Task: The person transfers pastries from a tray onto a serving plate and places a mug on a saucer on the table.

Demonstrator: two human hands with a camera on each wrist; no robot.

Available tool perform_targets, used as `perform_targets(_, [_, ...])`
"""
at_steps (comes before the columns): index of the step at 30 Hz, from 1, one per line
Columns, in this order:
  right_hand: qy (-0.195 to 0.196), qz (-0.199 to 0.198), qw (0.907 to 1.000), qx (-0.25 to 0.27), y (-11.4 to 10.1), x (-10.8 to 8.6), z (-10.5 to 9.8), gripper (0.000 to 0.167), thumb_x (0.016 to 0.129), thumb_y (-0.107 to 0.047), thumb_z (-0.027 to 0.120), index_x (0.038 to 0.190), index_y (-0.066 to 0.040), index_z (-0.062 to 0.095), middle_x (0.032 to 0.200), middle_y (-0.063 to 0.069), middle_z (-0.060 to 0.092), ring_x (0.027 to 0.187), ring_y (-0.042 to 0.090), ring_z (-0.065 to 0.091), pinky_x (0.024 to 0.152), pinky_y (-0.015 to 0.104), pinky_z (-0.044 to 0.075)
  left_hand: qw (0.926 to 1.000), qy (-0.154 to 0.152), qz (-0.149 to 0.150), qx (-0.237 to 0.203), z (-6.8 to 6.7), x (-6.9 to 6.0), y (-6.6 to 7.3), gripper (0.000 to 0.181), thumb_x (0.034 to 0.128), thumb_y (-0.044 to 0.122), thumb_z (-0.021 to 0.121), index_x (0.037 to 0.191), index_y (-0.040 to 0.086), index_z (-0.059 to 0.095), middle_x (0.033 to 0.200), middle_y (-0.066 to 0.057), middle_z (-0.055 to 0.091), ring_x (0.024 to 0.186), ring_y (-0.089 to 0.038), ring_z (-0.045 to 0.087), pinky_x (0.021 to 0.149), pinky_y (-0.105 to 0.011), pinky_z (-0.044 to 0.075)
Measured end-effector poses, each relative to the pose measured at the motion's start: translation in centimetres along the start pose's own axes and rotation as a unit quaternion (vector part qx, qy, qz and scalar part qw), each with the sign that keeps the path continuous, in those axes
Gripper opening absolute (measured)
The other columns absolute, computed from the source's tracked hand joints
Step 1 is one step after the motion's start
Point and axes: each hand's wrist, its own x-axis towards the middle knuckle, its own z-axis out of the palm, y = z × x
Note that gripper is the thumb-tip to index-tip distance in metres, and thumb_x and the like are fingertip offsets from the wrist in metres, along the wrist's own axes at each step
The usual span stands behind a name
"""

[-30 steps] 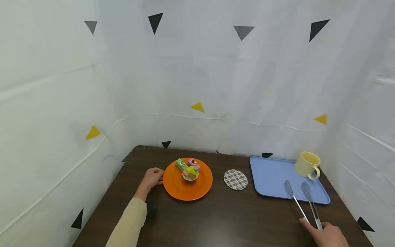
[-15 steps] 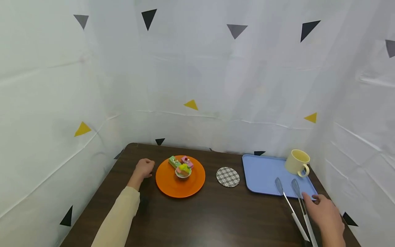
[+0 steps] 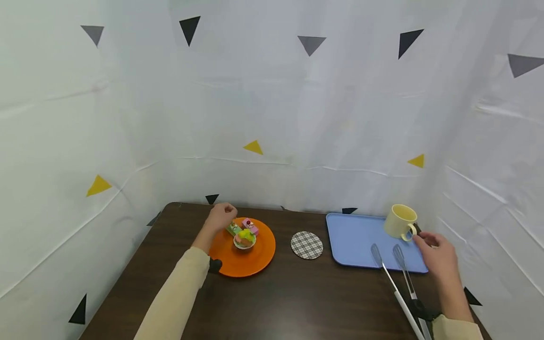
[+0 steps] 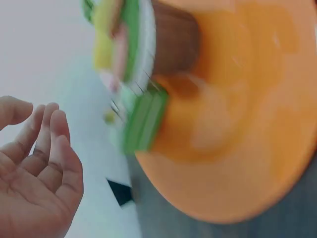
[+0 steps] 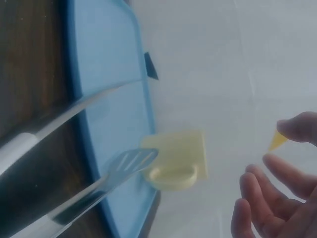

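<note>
Above the left rim of the orange plate [image 3: 259,262] hovers my left hand [image 3: 222,218], fingers loosely bent and holding nothing. On that plate sit a green cake slice [image 3: 233,229], a pink cake slice [image 3: 250,227] and a brown cupcake [image 4: 176,39] with yellow and pink toppings. My right hand [image 3: 441,257] is near the handle of a yellow mug [image 3: 396,224]. In the right wrist view a gap shows between thumb and fingers, and the mug is apart from them. The mug stands on a blue tray [image 3: 352,241]. Metal tongs [image 3: 401,303] with white handles lie by my right wrist.
A round checked coaster [image 3: 307,245] lies between plate and tray on the dark wooden table [image 3: 293,297]. The tongs' slotted heads reach over the tray's front edge. A white curtain [image 3: 272,104] with printed triangles hangs behind and at both sides.
My right hand has let go of the tongs and moved forward to the mug handle. My left hand has left the plate's side and moved over its back left rim.
</note>
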Motion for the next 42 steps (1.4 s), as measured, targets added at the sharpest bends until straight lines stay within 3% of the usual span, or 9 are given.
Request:
perform_targets(9, [0.008, 0.018, 0.9998, 0.006, 1.3, 2.7, 0.1, 0.067, 0.111, -0.039, 0.049, 0.155, 0.011, 0.041, 0.151, 0.042, 0.047, 0.137, 0.056, 0.049, 0.11, 0.066, 0.045, 0.9923, -0.117, 0.022, -0.034, 4.6, -0.5, 6.4, 0.027, 0.1093, 0.011, 0.053, 0.124, -0.003, 0.07, 0.127, -0.025, 0.07, 0.103, -0.035, 0.074, 0.094, -0.045, 0.065])
perform_targets(19, [0.055, 0.026, 0.9979, 0.024, 1.7, 3.7, 1.8, 0.059, 0.108, -0.036, 0.05, 0.149, 0.007, 0.052, 0.144, 0.036, 0.058, 0.126, 0.05, 0.058, 0.089, 0.047, 0.05, 0.9814, -0.191, 0.016, -0.009, 10.3, -1.5, 8.4, 0.024, 0.106, 0.009, 0.065, 0.123, -0.005, 0.073, 0.115, -0.022, 0.075, 0.095, -0.027, 0.075, 0.09, -0.036, 0.067])
perform_targets(24, [0.086, 0.04, 0.9951, 0.027, 1.7, 3.8, 2.2, 0.055, 0.107, -0.034, 0.049, 0.145, 0.004, 0.057, 0.142, 0.032, 0.06, 0.121, 0.047, 0.059, 0.077, 0.04, 0.044, 0.9837, -0.176, 0.015, 0.033, 13.6, -0.6, 8.3, 0.022, 0.1059, 0.014, 0.064, 0.118, -0.002, 0.073, 0.103, -0.014, 0.073, 0.085, -0.022, 0.072, 0.082, -0.032, 0.066])
perform_targets(27, [0.091, 0.058, 0.9937, 0.031, 2.0, 4.1, 2.7, 0.056, 0.106, -0.036, 0.048, 0.148, 0.002, 0.056, 0.144, 0.029, 0.06, 0.123, 0.046, 0.058, 0.078, 0.042, 0.044, 0.9849, -0.154, 0.012, 0.079, 16.5, 1.5, 6.6, 0.021, 0.1044, 0.018, 0.063, 0.094, 0.003, 0.073, 0.077, -0.005, 0.063, 0.063, -0.017, 0.059, 0.061, -0.029, 0.056])
perform_targets(31, [0.082, 0.069, 0.9937, 0.035, 2.2, 4.6, 3.4, 0.06, 0.107, -0.036, 0.045, 0.154, 0.0, 0.051, 0.152, 0.029, 0.055, 0.134, 0.049, 0.054, 0.094, 0.058, 0.048, 0.9802, -0.147, -0.002, 0.132, 20.0, 4.6, 3.6, 0.045, 0.1032, 0.023, 0.062, 0.06, 0.014, 0.052, 0.052, 0.003, 0.04, 0.044, -0.014, 0.036, 0.046, -0.028, 0.038])
perform_targets(34, [0.077, 0.073, 0.9938, 0.036, 2.1, 5.0, 3.7, 0.061, 0.108, -0.035, 0.044, 0.159, 0.0, 0.046, 0.16, 0.03, 0.048, 0.144, 0.053, 0.047, 0.112, 0.068, 0.041, 0.9798, -0.148, -0.011, 0.134, 20.8, 5.0, 3.0, 0.054, 0.1048, 0.026, 0.062, 0.054, 0.016, 0.044, 0.049, 0.004, 0.035, 0.042, -0.014, 0.033, 0.044, -0.029, 0.038])
perform_targets(38, [0.068, 0.072, 0.9943, 0.04, 2.0, 5.5, 4.2, 0.062, 0.11, -0.034, 0.043, 0.161, 0.002, 0.043, 0.162, 0.032, 0.045, 0.147, 0.054, 0.044, 0.117, 0.067, 0.039, 0.9861, -0.108, -0.013, 0.125, 19.6, 2.9, 4.6, 0.038, 0.1037, 0.022, 0.064, 0.069, 0.007, 0.057, 0.063, -0.003, 0.051, 0.055, -0.021, 0.048, 0.054, -0.034, 0.051])
perform_targets(40, [0.062, 0.069, 0.9948, 0.04, 1.9, 5.7, 4.4, 0.062, 0.11, -0.035, 0.042, 0.16, 0.003, 0.043, 0.159, 0.033, 0.048, 0.139, 0.051, 0.053, 0.108, 0.06, 0.049, 0.9892, -0.079, -0.015, 0.122, 18.7, 1.2, 5.8, 0.023, 0.1032, 0.02, 0.066, 0.093, -0.001, 0.067, 0.083, -0.01, 0.066, 0.074, -0.026, 0.063, 0.069, -0.039, 0.06])
perform_targets(42, [0.054, 0.067, 0.9956, 0.038, 1.9, 5.8, 4.7, 0.062, 0.11, -0.036, 0.043, 0.158, 0.005, 0.045, 0.155, 0.033, 0.051, 0.122, 0.045, 0.064, 0.09, 0.047, 0.056, 0.9902, -0.057, -0.021, 0.126, 18.1, -0.1, 6.7, 0.032, 0.1036, 0.019, 0.067, 0.124, -0.006, 0.064, 0.111, -0.018, 0.072, 0.098, -0.033, 0.07, 0.088, -0.046, 0.062])
